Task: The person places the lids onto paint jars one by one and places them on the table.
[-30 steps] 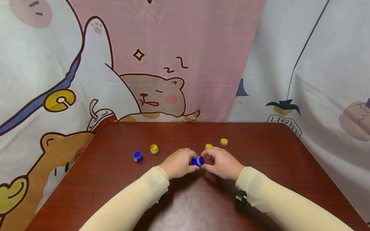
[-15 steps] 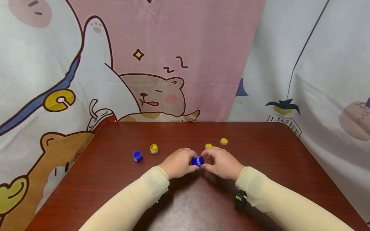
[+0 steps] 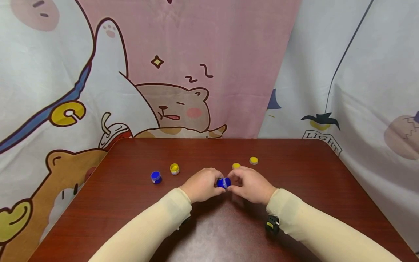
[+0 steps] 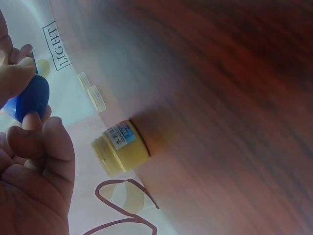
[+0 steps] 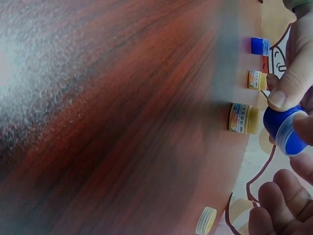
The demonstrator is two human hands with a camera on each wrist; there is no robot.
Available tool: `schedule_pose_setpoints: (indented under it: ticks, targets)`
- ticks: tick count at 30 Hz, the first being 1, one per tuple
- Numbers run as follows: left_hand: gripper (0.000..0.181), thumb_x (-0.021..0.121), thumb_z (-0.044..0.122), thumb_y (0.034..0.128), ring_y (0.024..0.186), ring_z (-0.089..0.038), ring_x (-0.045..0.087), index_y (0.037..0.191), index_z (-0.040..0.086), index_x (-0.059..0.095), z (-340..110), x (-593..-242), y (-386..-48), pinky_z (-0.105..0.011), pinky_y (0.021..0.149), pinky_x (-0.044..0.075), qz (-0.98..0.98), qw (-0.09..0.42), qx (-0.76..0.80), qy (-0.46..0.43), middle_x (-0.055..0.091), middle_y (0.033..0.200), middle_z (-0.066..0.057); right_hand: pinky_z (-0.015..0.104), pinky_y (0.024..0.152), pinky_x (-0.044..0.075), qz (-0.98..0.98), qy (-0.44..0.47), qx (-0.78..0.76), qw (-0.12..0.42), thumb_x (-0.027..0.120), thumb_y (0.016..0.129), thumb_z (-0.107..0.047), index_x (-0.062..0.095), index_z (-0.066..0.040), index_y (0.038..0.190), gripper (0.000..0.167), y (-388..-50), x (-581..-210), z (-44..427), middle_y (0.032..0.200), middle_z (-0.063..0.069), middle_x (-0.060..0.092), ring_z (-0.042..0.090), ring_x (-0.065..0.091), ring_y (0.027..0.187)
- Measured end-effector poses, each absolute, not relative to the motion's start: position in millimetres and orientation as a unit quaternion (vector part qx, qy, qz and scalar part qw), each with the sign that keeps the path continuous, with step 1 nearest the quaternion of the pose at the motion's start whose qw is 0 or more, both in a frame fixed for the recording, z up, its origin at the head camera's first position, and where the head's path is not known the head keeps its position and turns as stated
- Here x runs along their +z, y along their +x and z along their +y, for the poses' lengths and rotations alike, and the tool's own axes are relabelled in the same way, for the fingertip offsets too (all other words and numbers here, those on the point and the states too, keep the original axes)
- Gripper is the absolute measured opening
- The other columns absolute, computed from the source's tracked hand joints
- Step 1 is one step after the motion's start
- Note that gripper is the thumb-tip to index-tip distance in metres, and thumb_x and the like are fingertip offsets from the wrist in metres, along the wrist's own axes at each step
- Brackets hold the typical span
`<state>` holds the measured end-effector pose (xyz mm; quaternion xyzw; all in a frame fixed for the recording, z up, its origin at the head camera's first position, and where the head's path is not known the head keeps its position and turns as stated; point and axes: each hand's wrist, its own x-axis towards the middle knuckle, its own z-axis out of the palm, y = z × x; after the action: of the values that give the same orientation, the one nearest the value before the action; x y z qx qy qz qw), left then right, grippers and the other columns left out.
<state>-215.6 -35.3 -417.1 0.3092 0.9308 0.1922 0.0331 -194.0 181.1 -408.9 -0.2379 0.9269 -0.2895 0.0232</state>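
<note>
**At centre of the head view: a blue jar held between left hand and right hand, the grip unchanged over the last second**

The left hand grips the body of the jar between thumb and fingers; the right hand pinches its capped end, where the lid shows a clear rim at the right edge of the right wrist view. The jar lies tilted on its side, its lid end toward the right of the head view. Against the two preceding head pictures, neither hand nor jar has visibly shifted. The work may thus be judged to stand at the same stage, with the lid on and both hands engaged; whether the lid is turning by small degrees cannot be told.

Just beyond the hands, a near yellow jar stands at centre left of the left wrist view, its threaded neck apparently bare; in the head view it is not distinguishable. Above the right hand, a near yellow lid is partly covered by the fingers, and a far yellow lid lies just beside it, up and to the right.

Left of centre in the head view, a far yellow jar stands uncapped, near a standing blue jar that appears capped. All rest on the reddish-brown table, before a patterned cloth filling the upper frame.
</note>
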Motion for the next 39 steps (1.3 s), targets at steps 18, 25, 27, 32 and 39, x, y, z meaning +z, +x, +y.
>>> schedule_pose_setpoints:
  ticks: [18, 25, 27, 32, 39]
  targets:
    - [0.033, 0.083, 0.036, 0.0918, 0.079, -0.007, 0.058, 0.113, 0.011, 0.075, -34.8, -417.2, -215.2, -0.023, 0.078, 0.054, 0.931, 0.028, 0.186, 0.312, 0.069, 0.094, 0.004, 0.029, 0.080, 0.057, 0.926, -0.241, -0.290, 0.022, 0.086, 0.089, -0.025, 0.072, -0.015, 0.112, 0.029, -194.4, -408.6, 181.7, 0.098, -0.003, 0.068, 0.009, 0.063, 0.088]
    - [0.033, 0.083, 0.036, 0.0918, 0.079, -0.007, 0.058, 0.112, 0.012, 0.075, -34.9, -416.1, -214.4, -0.023, 0.077, 0.053, 0.931, 0.028, 0.188, 0.312, 0.068, 0.093, 0.005, 0.029, 0.081, 0.057, 0.924, -0.244, -0.293, 0.021, 0.086, 0.089, -0.023, 0.072, -0.016, 0.109, 0.026, -193.9, -408.0, 181.3, 0.098, -0.003, 0.068, 0.008, 0.064, 0.089]
    - [0.033, 0.083, 0.036, 0.0918, 0.079, -0.008, 0.057, 0.112, 0.012, 0.075, -35.0, -416.0, -214.4, -0.022, 0.077, 0.053, 0.931, 0.026, 0.188, 0.313, 0.067, 0.093, 0.005, 0.028, 0.080, 0.057, 0.924, -0.246, -0.291, 0.020, 0.085, 0.089, -0.025, 0.072, -0.015, 0.108, 0.025, -193.8, -408.1, 181.3, 0.098, -0.004, 0.068, 0.008, 0.064, 0.088]
    - [0.032, 0.082, 0.036, 0.0922, 0.079, -0.007, 0.058, 0.112, 0.012, 0.075, -35.4, -416.2, -214.2, -0.023, 0.077, 0.053, 0.931, 0.027, 0.189, 0.312, 0.068, 0.093, 0.005, 0.029, 0.080, 0.057, 0.925, -0.244, -0.291, 0.021, 0.086, 0.088, -0.023, 0.071, -0.015, 0.111, 0.029, -193.7, -408.1, 181.1, 0.099, -0.004, 0.068, 0.008, 0.064, 0.089]
    - [0.032, 0.082, 0.037, 0.0920, 0.080, -0.008, 0.058, 0.112, 0.012, 0.075, -35.4, -416.1, -214.3, -0.023, 0.077, 0.054, 0.930, 0.029, 0.191, 0.311, 0.068, 0.094, 0.005, 0.030, 0.081, 0.057, 0.927, -0.237, -0.289, 0.024, 0.086, 0.089, -0.026, 0.072, -0.016, 0.109, 0.027, -194.2, -408.0, 180.6, 0.098, -0.004, 0.068, 0.008, 0.063, 0.089]
